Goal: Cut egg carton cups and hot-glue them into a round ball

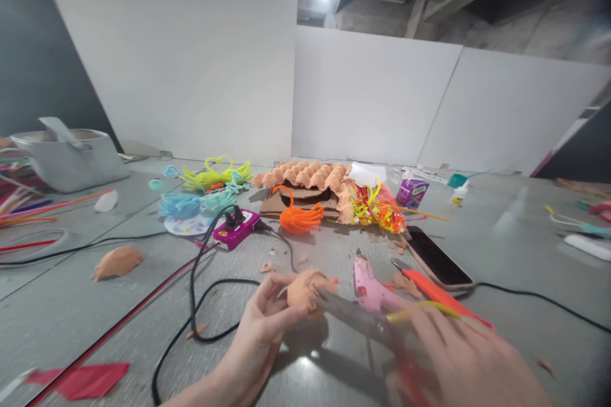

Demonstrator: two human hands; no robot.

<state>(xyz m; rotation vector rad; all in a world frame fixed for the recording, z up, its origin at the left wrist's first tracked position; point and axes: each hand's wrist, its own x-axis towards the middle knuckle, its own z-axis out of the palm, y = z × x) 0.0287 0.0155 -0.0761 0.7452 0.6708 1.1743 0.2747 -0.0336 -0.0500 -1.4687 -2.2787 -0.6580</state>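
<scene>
My left hand (267,318) pinches a tan cup cut from an egg carton (305,291) between thumb and fingers. From the right, my right hand (468,356) grips scissors (358,318), smeared by motion, with the blades' tip touching the cup's edge. Just beyond the blades lies a pink glue gun (375,289). Beside it is an orange-handled cutter (436,296), and tan scraps (407,285) lie close by. Another cut tan piece (118,262) rests off to the left.
A tan egg tray (305,175) sits on cardboard (274,205) behind orange pipe cleaners (301,219). A purple power strip (237,229) trails black cables (193,292). Right of centre lies a phone (439,257). A grey basket (71,162) stands far left, white panels (377,95) behind.
</scene>
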